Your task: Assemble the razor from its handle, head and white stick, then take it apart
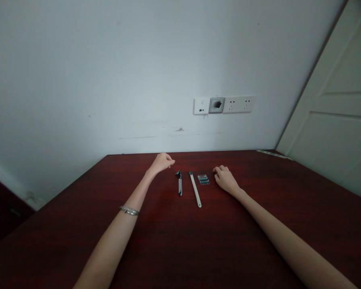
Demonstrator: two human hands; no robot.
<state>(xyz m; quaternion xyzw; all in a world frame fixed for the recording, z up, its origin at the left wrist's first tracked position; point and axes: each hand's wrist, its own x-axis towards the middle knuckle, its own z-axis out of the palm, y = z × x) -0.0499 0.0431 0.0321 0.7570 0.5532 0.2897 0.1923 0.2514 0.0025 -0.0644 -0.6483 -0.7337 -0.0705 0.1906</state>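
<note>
Slim white plastic stick (pixel 195 188) lies between two loosely fisted, empty hands.
Left hand (pixel 162 161) hovers left of it, right hand (pixel 225 179) rests right, each within easy reach.

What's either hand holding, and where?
Nothing visible. Left hand hovers loosely curled by the razor; right hand rests on the table beside the cartridge pack.

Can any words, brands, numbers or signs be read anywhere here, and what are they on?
No text can be read in this view.
cartridge pack: any print is too small and blurred to read.
wall socket panel: only tiny marks, unreadable.
razor and white handle: no marking can be made out.
</note>
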